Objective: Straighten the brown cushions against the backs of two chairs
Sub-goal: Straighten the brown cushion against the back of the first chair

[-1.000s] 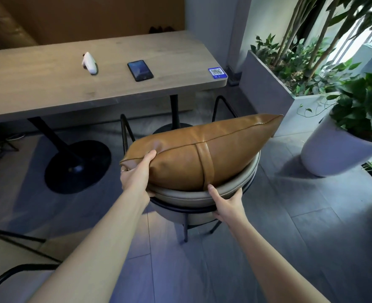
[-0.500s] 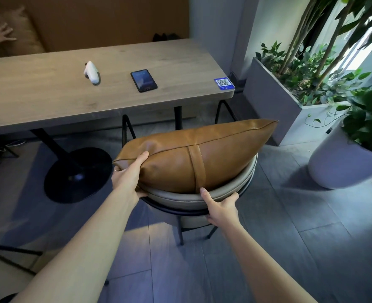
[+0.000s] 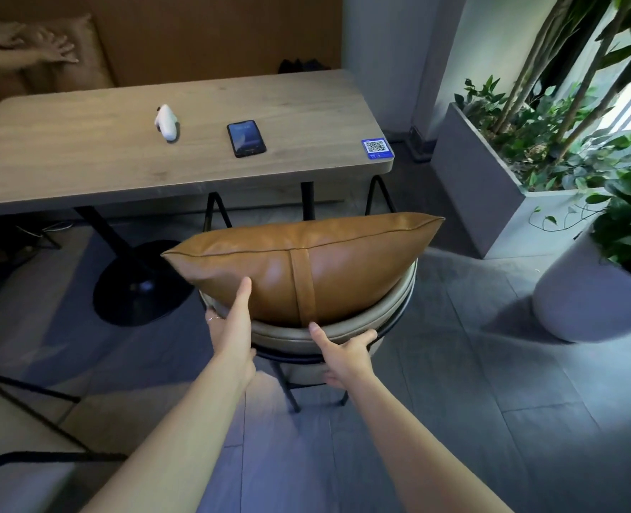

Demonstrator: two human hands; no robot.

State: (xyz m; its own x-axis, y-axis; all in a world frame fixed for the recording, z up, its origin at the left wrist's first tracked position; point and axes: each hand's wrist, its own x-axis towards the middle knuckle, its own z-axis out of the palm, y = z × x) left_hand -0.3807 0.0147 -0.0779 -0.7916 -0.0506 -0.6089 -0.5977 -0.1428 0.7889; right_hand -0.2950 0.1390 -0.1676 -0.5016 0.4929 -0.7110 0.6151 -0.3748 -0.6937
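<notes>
A brown leather cushion [image 3: 343, 261] with a centre strap stands on edge above the curved grey backrest [image 3: 395, 309] of a black-framed chair, seen from behind. My left hand [image 3: 232, 327] lies flat against the cushion's lower left side, thumb pointing up on the leather, holding nothing. My right hand [image 3: 347, 351] grips the backrest rim just below the strap, thumb on top and fingers underneath. A second tan cushion [image 3: 84, 50] sits on the bench at the far left.
A wooden table [image 3: 84, 157] stands beyond the chair, carrying a phone [image 3: 246, 138], a white controller [image 3: 166, 124] and a QR sticker [image 3: 377, 148]. Planters [image 3: 466, 187] and a white pot [image 3: 580, 290] fill the right. Another person's hands [image 3: 53, 50] press the bench cushion. Another chair's frame [image 3: 29, 457] is lower left.
My left hand let go of the cushion's left corner and slid down and right to lie flat against its side. The cushion now sits more level. My right hand stays on the backrest.
</notes>
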